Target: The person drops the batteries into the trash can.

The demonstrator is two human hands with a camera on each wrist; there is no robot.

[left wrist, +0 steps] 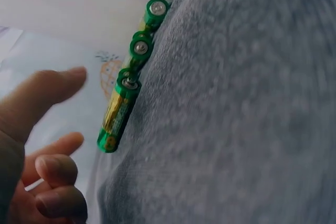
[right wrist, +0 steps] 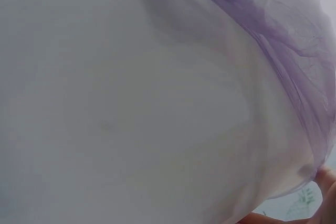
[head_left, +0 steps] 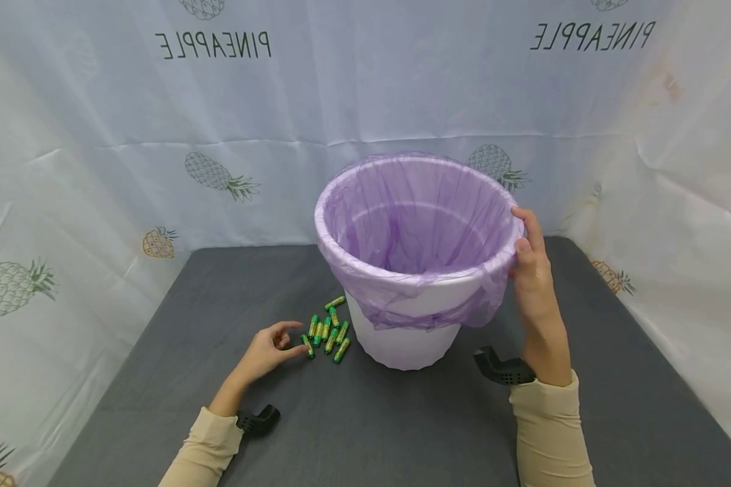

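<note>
Grey, the table [head_left: 396,419] before pineapple-printed sheeting [head_left: 298,95] bears green batteries [head_left: 325,329] beside a purple-lined bin [head_left: 408,348] whose rim [head_left: 320,218] the right hand [head_left: 533,274] grasps, the left hand [head_left: 264,352], grip parted, near them, contact hard to tell.

The left hand [left wrist: 39,166] enters at the view's left edge, positioned near but apart from the closest green-and-gold battery [left wrist: 119,111], which lies on the grey cloth [left wrist: 226,108] with further batteries [left wrist: 140,47] beyond it and a pineapple-print curtain [left wrist: 58,53] behind.
</note>
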